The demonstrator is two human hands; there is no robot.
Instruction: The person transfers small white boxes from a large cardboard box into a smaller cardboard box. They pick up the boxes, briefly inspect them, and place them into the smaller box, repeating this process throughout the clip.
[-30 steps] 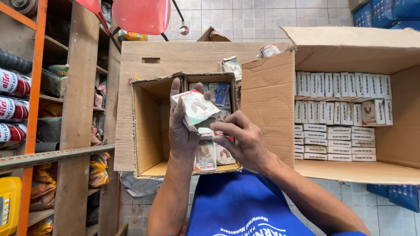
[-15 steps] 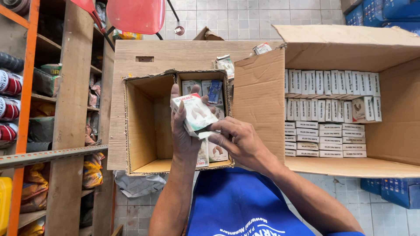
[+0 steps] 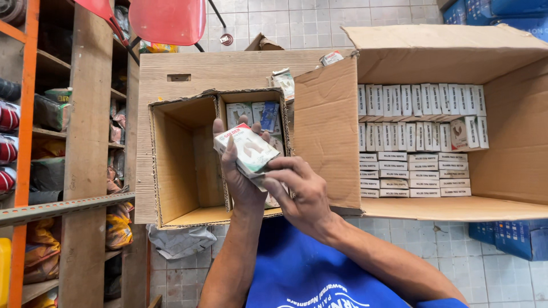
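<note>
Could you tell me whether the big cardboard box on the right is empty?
No, the large cardboard box holds neat rows of small white cartons stacked against its back.

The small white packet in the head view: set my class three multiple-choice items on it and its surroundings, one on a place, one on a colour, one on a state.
1. Where is the small white packet?
A. On the floor tiles
B. Held up in front of the small open carton
C. On the wooden shelf

2. What colour is the chair above the cartons?
A. Red
B. Green
C. Black

3. How is the large carton on the right?
A. Taped shut
B. Crushed flat
C. Open, with rows of white boxes stacked inside

Answers:
1 B: the left hand and right hand both hold the packet before the carton's opening.
2 A: its seat is plainly red.
3 C: its flaps are spread and the stacked boxes show.
</note>
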